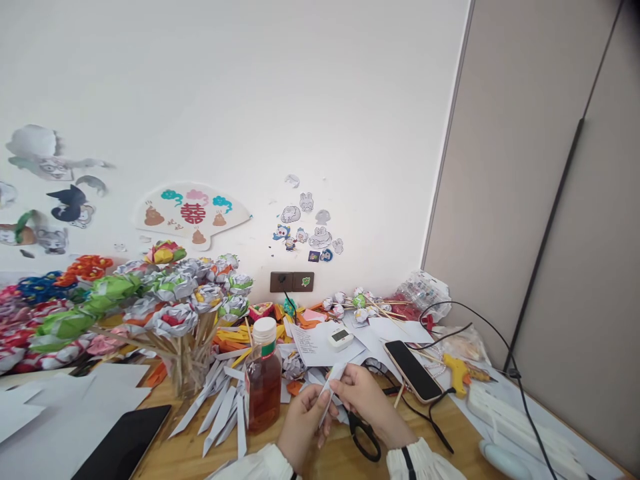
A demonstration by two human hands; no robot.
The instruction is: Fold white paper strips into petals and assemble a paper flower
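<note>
A narrow folded strip of white paper [334,377] is held between my two hands above the wooden table. My left hand [306,417] pinches its lower end, with the fingers curled beneath. Gripping the upper part is my right hand [363,397], thumb and fingers closed on the paper. Black-handled scissors [365,437] lie under my right wrist, their blades mostly hidden. Left of my hands stands a bottle of reddish-brown liquid [264,383] with a white cap. Several folded white paper strips [220,413] are piled beyond it on the left.
Paper flowers [175,317] on sticks fill a glass jar at the left. A black tablet [123,443] lies front left. Behind my hands sits a white timer [341,337]. To the right are a phone [413,370], a yellow glue gun [456,375], cables and a power strip [525,433].
</note>
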